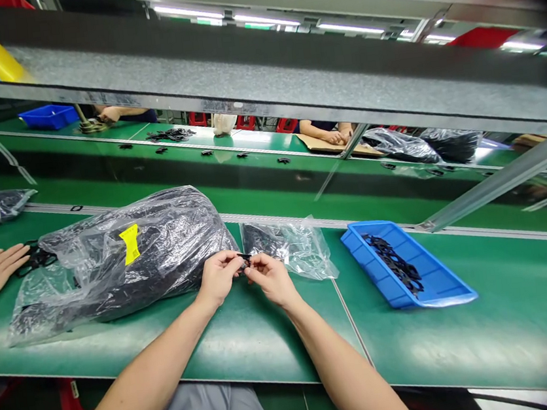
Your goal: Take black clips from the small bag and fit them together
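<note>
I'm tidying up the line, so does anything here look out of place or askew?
Two mild things: a small black item lies alone on the metal rail behind the large bag, as if stray, and the blue tray sits askew to the front edge of the bench. Nothing looks plainly damaged.

Black part (245,259) mostly hidden between left hand (220,277) and right hand (272,279), details too small to tell

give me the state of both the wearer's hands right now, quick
Left hand: closed, fingertips holding a small black part.
Right hand: closed, fingertips on the same part.
</note>
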`<state>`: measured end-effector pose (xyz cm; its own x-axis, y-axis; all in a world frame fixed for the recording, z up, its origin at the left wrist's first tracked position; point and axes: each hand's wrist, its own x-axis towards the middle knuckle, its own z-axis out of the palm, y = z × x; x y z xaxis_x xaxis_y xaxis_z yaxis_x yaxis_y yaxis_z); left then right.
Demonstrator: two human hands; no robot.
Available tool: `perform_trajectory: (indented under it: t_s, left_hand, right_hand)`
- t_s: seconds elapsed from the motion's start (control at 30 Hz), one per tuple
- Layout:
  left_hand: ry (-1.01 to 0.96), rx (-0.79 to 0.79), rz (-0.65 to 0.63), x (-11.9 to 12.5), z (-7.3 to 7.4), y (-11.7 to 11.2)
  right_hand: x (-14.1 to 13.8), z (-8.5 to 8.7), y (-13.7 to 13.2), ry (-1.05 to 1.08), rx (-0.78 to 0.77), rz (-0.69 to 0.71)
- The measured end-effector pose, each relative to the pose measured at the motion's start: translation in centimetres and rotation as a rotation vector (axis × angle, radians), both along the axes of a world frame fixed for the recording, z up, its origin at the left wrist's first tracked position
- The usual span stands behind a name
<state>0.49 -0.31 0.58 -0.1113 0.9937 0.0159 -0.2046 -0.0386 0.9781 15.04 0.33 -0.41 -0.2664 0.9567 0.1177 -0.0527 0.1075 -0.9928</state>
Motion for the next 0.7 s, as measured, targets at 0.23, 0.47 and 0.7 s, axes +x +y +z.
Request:
perform_trajectory:
  t_s: [0.23, 0.47, 0.7]
  left_hand:
    - [0.036, 0.036, 0.0, -0.1, -0.2, -0.1]
    - [0.174, 0.151, 0.013, 0.0, -1.2, -0.2]
    - [0.275, 0.217, -0.008, 0.4, -1.3, -0.6]
  right_hand:
    - [-0.1, -0.5, 0.0, 0.001, -0.006, 0.03]
    - [-0.4, -1.0, -0.2, -0.109, 0.235, -0.231]
    - [0.1, -0.1, -0.6, -0.274, 0.523, -0.319]
